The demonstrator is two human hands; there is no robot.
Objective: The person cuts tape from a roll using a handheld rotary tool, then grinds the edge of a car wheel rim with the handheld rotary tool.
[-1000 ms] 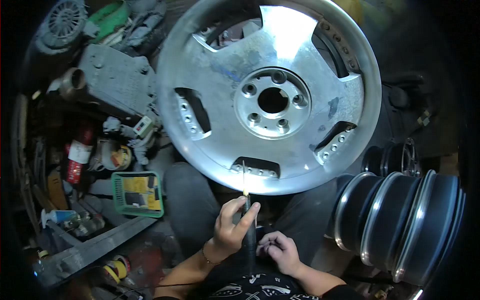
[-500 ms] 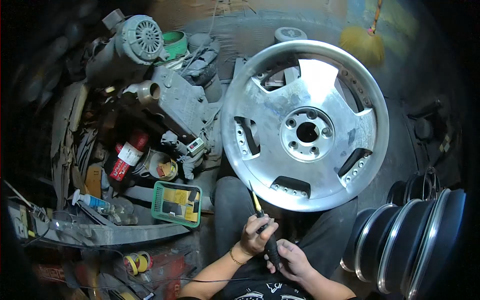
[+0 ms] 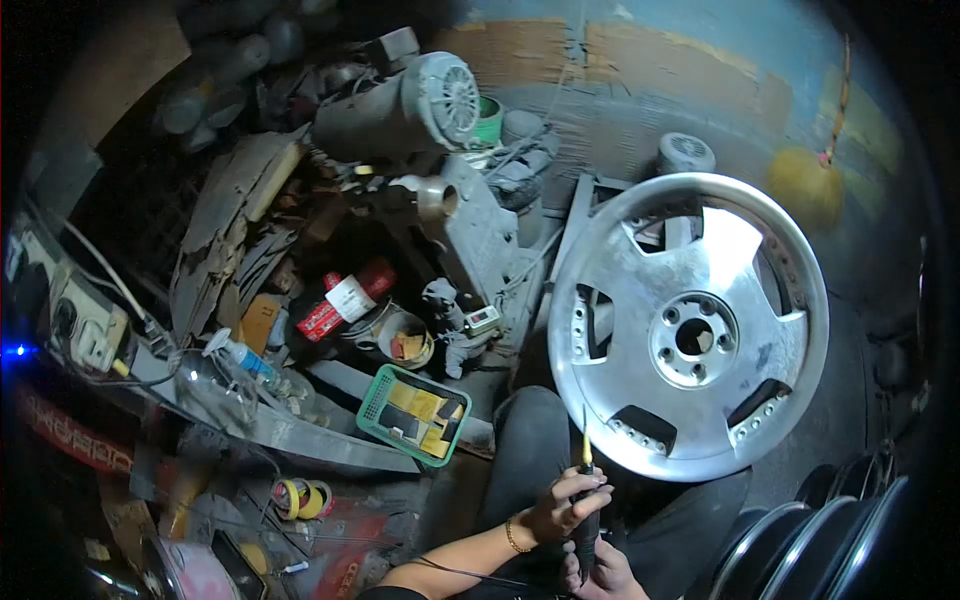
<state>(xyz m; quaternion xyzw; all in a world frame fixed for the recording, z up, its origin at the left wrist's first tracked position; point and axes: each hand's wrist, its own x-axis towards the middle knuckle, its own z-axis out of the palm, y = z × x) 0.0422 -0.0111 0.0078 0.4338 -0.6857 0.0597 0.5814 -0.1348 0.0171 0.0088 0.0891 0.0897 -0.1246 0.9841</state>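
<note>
My left hand [image 3: 567,506], with a bracelet at its wrist, is closed around a slim black hand tool [image 3: 589,520] with a yellow neck and a thin tip pointing up and away. Lower on the same tool, my right hand [image 3: 608,574] has its fingers closed on the rear part, close to my lap. Just beyond the tool's tip is a silver alloy wheel rim [image 3: 640,372], tilted up in front of my knees. It has five windows, and bolt holes circle its centre bore. In this view the tip overlaps the rim's lower left edge.
A green basket [image 3: 366,428] of yellow and dark abrasive pieces stands left of my knee. Behind it are a bucket [image 3: 427,352], a red container [image 3: 322,318] and a dusty motor [image 3: 441,100]. More rims [image 3: 775,545] stand at lower right. A cable [image 3: 470,574] crosses near my left forearm.
My view has swung left and up, so the rim, basket and hands appear farther right and lower. Both hands keep hold of the black tool, which now points more nearly straight up.
</note>
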